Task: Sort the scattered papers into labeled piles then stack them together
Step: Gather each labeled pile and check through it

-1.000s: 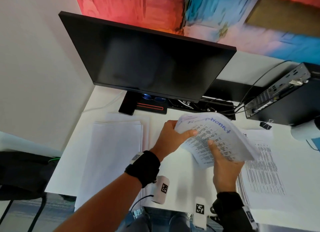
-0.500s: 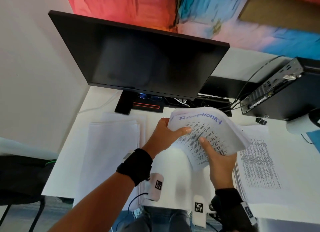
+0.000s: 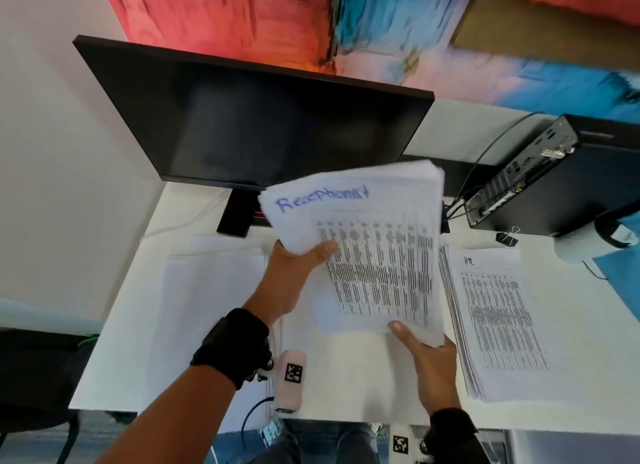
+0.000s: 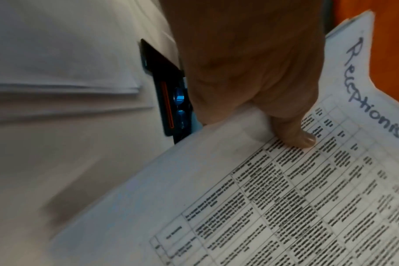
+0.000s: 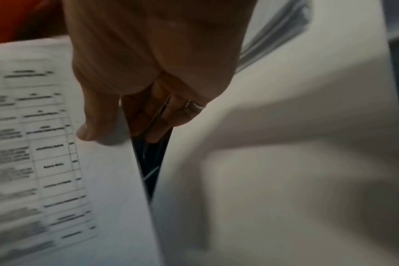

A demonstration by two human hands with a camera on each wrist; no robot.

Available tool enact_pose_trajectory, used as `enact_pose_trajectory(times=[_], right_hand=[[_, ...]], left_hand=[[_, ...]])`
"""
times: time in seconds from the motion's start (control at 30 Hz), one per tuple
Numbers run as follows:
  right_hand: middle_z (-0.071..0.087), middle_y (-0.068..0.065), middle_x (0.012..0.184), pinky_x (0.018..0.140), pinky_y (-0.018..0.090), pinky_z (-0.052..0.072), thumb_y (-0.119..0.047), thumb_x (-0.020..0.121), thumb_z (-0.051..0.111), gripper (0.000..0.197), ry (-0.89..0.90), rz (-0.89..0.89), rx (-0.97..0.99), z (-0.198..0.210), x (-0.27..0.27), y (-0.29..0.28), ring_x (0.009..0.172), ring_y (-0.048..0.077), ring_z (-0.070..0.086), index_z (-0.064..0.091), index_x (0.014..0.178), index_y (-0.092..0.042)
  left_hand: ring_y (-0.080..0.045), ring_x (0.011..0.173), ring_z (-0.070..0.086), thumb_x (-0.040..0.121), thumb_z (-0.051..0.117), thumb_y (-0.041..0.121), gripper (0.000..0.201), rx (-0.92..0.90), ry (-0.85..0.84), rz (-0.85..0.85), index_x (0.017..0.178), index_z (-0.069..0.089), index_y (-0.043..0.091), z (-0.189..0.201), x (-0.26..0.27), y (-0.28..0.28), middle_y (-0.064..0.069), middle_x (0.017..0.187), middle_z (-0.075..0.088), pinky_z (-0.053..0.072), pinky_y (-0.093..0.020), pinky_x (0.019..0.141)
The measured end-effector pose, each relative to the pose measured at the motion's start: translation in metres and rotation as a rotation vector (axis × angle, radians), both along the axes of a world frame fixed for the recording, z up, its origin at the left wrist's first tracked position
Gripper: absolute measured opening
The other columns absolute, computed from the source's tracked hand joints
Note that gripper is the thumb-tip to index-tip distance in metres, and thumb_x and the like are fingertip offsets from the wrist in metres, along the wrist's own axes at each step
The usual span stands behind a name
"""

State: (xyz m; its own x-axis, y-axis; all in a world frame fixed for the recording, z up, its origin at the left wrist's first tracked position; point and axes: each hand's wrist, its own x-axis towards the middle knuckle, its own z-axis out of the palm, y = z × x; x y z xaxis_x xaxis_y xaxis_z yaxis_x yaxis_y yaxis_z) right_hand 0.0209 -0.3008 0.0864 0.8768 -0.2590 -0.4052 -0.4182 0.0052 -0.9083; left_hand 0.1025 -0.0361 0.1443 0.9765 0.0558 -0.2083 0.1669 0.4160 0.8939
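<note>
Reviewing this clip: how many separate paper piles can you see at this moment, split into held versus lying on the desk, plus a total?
Held in the air: 1, the Receptionist stack, gripped by the left hand and the right hand.
Lying on the desk, printed side up: 1, the printed pile.
Lying on the desk, blank side up: 1, the blank pile.
Total: 3.

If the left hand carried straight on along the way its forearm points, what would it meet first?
Probably the monitor. The left hand pinches the Receptionist stack, thumb on top, and aims up and away toward the screen's lower edge and stand. How far back the screen sits is unclear, so this is a guess.
</note>
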Motion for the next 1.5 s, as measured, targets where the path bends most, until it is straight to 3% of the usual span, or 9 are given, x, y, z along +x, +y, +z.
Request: enact_pose_trajectory(times=[0.1,0.23,0.4,0.53,0.6,0.77,0.93,1.23,1.5], right_hand=[[0.074,0.01,0.084,0.112,0.051,0.048,-0.058,0.053,0.101,0.062,-0.012,-0.099,0.127,0.015,-0.004,0.007,0.091,0.023,0.069,0.076,0.079,-0.007],[0.08,0.007,0.104,0.105,0.05,0.055,-0.032,0.079,0.091,0.042,-0.189,-0.112,-0.014,0.081,0.019,0.012,0.101,0.02,0.075,0.075,0.108,-0.007],[0.079,-0.018,0.088,0.072,0.025,0.061,-0.024,0.087,0.084,0.017,-0.399,0.295,-0.524,0.167,0.051,-0.007,0.079,0.001,0.074,0.08,0.104,-0.023],[0.062,-0.016,0.062,0.056,0.026,0.041,-0.034,0.086,0.083,0.012,-0.47,0.773,-1.253,0.195,0.078,0.003,0.062,0.01,0.056,0.071,0.088,-0.037],[0.059,-0.014,0.059,0.056,0.027,0.035,-0.038,0.086,0.083,0.012,-0.483,0.889,-1.31,0.201,0.086,0.02,0.061,0.011,0.053,0.071,0.087,-0.038],[0.074,-0.012,0.073,0.058,0.023,0.051,-0.041,0.072,0.093,0.024,-0.428,0.496,-0.727,0.189,0.088,-0.012,0.063,0.003,0.064,0.076,0.083,-0.028],[0.082,0.002,0.102,0.073,0.023,0.061,-0.006,0.075,0.087,0.036,-0.385,0.136,-0.069,0.138,0.057,-0.013,0.096,0.021,0.079,0.077,0.109,-0.011],[0.082,0.005,0.104,0.085,0.034,0.064,-0.008,0.074,0.092,0.035,-0.312,-0.03,0.037,0.074,0.059,0.014,0.1,0.024,0.078,0.08,0.107,-0.014],[0.081,-0.008,0.104,0.078,0.019,0.061,0.001,0.077,0.087,0.048,-0.471,-0.02,0.062,0.095,0.057,0.011,0.098,0.009,0.077,0.072,0.116,-0.022]], left_hand=[[-0.034,0.134,0.06,0.099,0.06,-0.003,0.049,-0.213,-0.008,-0.005,0.147,0.052,0.003,0.003,-0.006,-0.009,-0.017,0.143,0.063,0.052,-0.05,0.109],[-0.031,0.133,0.061,0.092,0.072,0.009,0.054,-0.275,0.133,0.066,0.144,0.057,0.015,-0.004,-0.021,-0.018,-0.011,0.142,0.066,0.05,-0.051,0.11],[-0.023,0.142,0.043,0.06,0.095,0.057,0.116,0.713,0.098,0.476,0.154,0.033,0.029,-0.02,-0.033,0.016,0.0,0.158,0.037,0.041,-0.051,0.118],[-0.004,0.152,0.03,0.071,0.092,0.053,0.102,0.995,-0.46,-0.071,0.155,0.042,0.026,0.023,-0.018,-0.014,0.02,0.16,0.036,0.02,-0.03,0.127],[0.002,0.127,0.056,0.081,0.089,0.039,0.064,0.824,-0.364,-0.345,0.138,0.064,0.023,0.029,-0.003,-0.033,0.018,0.138,0.063,0.043,-0.031,0.112],[-0.053,0.075,0.065,0.087,0.08,0.051,0.054,0.539,-0.13,-0.354,0.1,0.075,-0.002,0.018,0.013,-0.029,-0.034,0.091,0.069,0.053,-0.059,0.061],[-0.033,0.098,0.078,0.094,0.077,0.025,0.025,0.34,-0.024,-0.281,0.117,0.074,0.015,0.021,0.005,-0.024,-0.009,0.109,0.08,0.062,-0.062,0.085],[-0.006,0.099,0.075,0.087,0.083,0.005,0.037,0.329,-0.082,-0.319,0.121,0.073,0.014,0.009,0.012,-0.026,0.011,0.102,0.08,0.06,-0.023,0.08],[-0.024,0.109,0.075,0.087,0.083,0.007,0.046,0.239,-0.092,-0.289,0.13,0.068,0.011,0.019,0.017,-0.021,-0.007,0.116,0.078,0.063,-0.047,0.091]])
